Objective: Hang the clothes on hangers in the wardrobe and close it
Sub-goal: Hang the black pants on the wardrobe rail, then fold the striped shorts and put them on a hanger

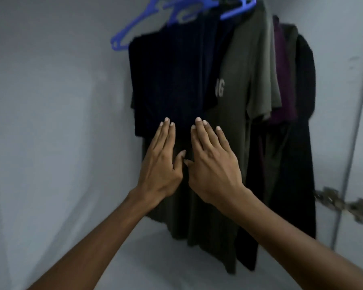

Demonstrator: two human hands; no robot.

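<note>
We face the inside of a pale grey wardrobe (50, 122), its smooth flat back and floor panels taking up the whole left and near part of the scene. Along the right edge runs the wardrobe's side, where a metal hinge (344, 204) sits low down. The clothes hang bunched toward the far right: a soft olive T-shirt (237, 130) with pale lettering, a dark navy garment (170, 80) draped in front of it on the left, then a purple piece (283, 80) and black ones (304, 80) behind. Blue plastic hangers (138, 24) with curved arms poke out at the top. Left of the clothes there is wide open space. Our left hand (161, 164) and right hand (212, 162) lie flat with straight fingers against the hanging fabric, thumbs nearly meeting, gripping nothing.
</note>
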